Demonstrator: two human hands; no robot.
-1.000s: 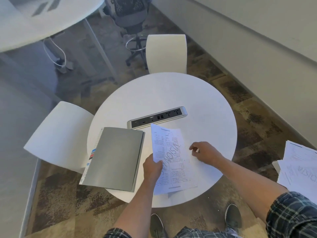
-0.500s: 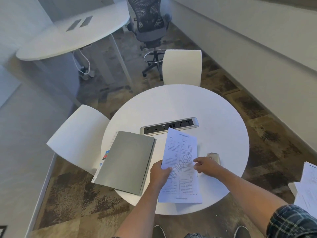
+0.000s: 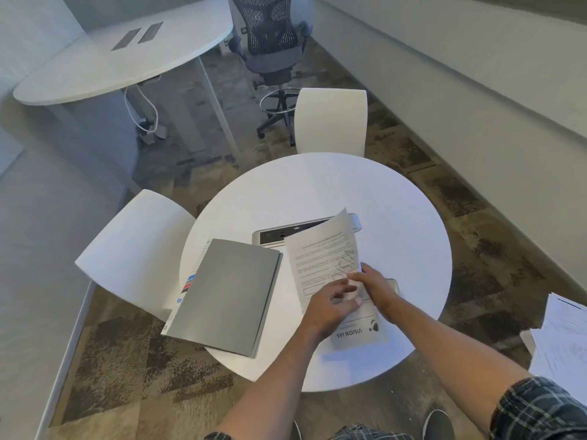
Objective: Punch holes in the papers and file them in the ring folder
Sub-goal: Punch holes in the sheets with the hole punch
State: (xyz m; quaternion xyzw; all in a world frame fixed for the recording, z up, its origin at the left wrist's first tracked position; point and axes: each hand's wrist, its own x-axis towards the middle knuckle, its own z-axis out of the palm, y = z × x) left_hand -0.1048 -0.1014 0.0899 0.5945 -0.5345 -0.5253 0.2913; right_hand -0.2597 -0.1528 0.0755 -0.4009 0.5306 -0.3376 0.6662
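Note:
A printed sheet of paper is lifted and curled up over the round white table, its far corner raised above the power strip. My left hand and my right hand both pinch it near its lower middle. Below them another sheet with a printed logo lies flat on the table. A closed grey ring folder with coloured tabs at its left edge lies to the left. A small silvery object, perhaps the hole punch, peeks out behind my right hand.
A silver power strip lies mid-table. White chairs stand at the left and far side. A loose pile of papers sits off the table at the right edge. A black office chair and a second table stand beyond.
The top sheet has been lifted and turned, its far end now curling up over the power strip. My hands have come together on it. The camera view has tilted up.

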